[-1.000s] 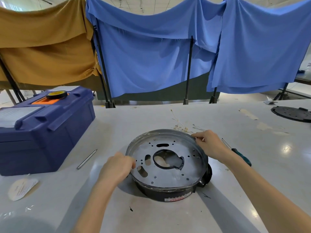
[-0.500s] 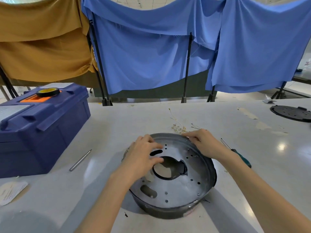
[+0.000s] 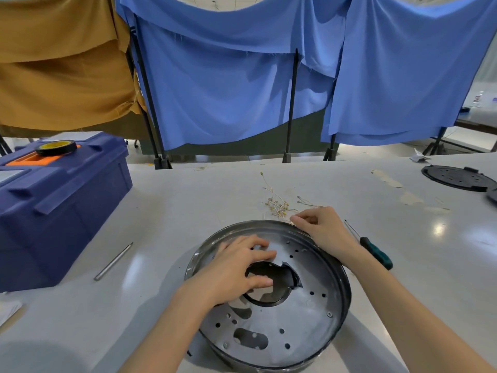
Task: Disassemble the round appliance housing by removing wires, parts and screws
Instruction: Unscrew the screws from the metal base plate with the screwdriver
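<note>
Your housing (image 3: pixel 295 319) sits on the desk (image 3: pixel 161 211) right in front of you, its open side up and tipped toward you. Your left hand (image 3: pixel 234 270) lies flat on the inner metal plate, fingers (image 3: pixel 258 255) spread beside the central hole (image 3: pixel 271 286), probably to pin the shell down. Your right hand (image 3: pixel 325 232) curls over the far rim and appears to pinch it, likely steadying or tilting it. The pulled wires (image 3: pixel 277 207) lie just beyond that rim, and the screwdriver (image 3: pixel 376 255) waits near your right wrist, handy for the remaining screws.
</note>
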Demonstrator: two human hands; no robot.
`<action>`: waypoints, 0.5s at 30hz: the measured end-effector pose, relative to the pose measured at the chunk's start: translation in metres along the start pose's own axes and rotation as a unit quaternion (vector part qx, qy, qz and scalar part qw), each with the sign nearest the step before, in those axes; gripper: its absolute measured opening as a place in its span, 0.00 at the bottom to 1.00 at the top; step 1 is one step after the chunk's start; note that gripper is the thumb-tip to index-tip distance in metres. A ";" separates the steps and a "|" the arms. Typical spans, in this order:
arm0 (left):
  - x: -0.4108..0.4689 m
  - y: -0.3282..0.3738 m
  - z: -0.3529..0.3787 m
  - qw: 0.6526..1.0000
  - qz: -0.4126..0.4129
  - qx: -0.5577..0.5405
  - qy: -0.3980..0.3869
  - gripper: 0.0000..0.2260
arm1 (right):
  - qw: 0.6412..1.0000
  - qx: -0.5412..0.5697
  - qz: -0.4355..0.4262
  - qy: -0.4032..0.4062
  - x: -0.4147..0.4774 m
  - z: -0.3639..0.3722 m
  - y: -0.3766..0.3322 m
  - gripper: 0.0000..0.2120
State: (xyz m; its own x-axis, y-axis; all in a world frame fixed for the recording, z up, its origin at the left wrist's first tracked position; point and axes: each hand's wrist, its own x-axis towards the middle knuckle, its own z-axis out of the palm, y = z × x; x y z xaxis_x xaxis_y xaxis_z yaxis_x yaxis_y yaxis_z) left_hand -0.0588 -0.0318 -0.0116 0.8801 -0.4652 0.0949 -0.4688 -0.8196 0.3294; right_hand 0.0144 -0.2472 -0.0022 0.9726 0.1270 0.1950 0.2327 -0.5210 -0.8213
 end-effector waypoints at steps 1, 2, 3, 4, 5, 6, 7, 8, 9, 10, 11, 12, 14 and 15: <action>-0.001 0.000 0.000 1.000 -0.001 -0.002 -0.003 0.23 | 0.999 -0.021 0.013 0.030 0.000 -0.001 0.002 0.11; -0.001 0.000 0.000 1.000 -0.002 -0.005 -0.007 0.23 | 0.996 -0.056 0.022 0.063 0.000 -0.004 0.006 0.11; -0.002 0.000 0.000 1.000 -0.005 -0.007 -0.012 0.23 | 0.990 -0.105 0.031 0.094 0.000 -0.008 0.009 0.10; -0.002 0.001 0.000 1.000 -0.008 -0.009 -0.016 0.23 | 0.980 -0.159 0.043 0.114 -0.001 -0.012 0.013 0.10; -0.002 0.001 -0.001 1.000 -0.012 -0.010 -0.021 0.22 | 0.968 -0.212 0.061 0.122 -0.003 -0.016 0.016 0.11; -0.003 0.002 -0.001 1.000 -0.015 -0.011 -0.025 0.22 | 0.955 -0.257 0.081 0.123 -0.006 -0.020 0.018 0.11; -0.003 0.003 -0.001 0.999 -0.016 -0.010 -0.030 0.22 | 0.943 -0.294 0.102 0.119 -0.010 -0.022 0.021 0.11; -0.003 0.004 -0.002 0.999 -0.017 -0.008 -0.034 0.22 | 0.932 -0.323 0.124 0.112 -0.014 -0.023 0.024 0.11; -0.003 0.005 -0.002 0.999 -0.018 -0.006 -0.040 0.22 | 0.922 -0.345 0.143 0.104 -0.017 -0.024 0.025 0.12; -0.003 0.005 -0.002 0.999 -0.018 -0.007 -0.045 0.23 | 0.914 -0.361 0.161 0.096 -0.021 -0.024 0.027 0.14; -0.004 0.006 -0.002 0.998 -0.019 -0.013 -0.050 0.23 | 0.906 -0.374 0.175 0.088 -0.024 -0.024 0.029 0.17; -0.005 0.006 -0.002 0.998 -0.020 -0.021 -0.056 0.24 | 0.900 -0.385 0.185 0.083 -0.026 -0.024 0.031 0.18; -0.007 0.007 -0.003 0.997 -0.023 -0.040 -0.064 0.24 | 0.891 -0.402 0.196 0.077 -0.029 -0.025 0.034 0.19; -0.008 0.008 -0.004 0.996 -0.024 -0.048 -0.066 0.24 | 0.888 -0.405 0.201 0.079 -0.030 -0.026 0.035 0.19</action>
State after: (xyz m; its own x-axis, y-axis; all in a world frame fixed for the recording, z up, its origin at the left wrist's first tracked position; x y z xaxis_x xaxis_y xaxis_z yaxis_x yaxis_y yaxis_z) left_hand -0.0691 -0.0331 -0.0064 0.8813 -0.4705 -0.0453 -0.4107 -0.8096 0.4194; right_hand -0.0062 -0.2909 -0.0227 0.9509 -0.2934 0.0985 -0.2701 -0.9422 -0.1983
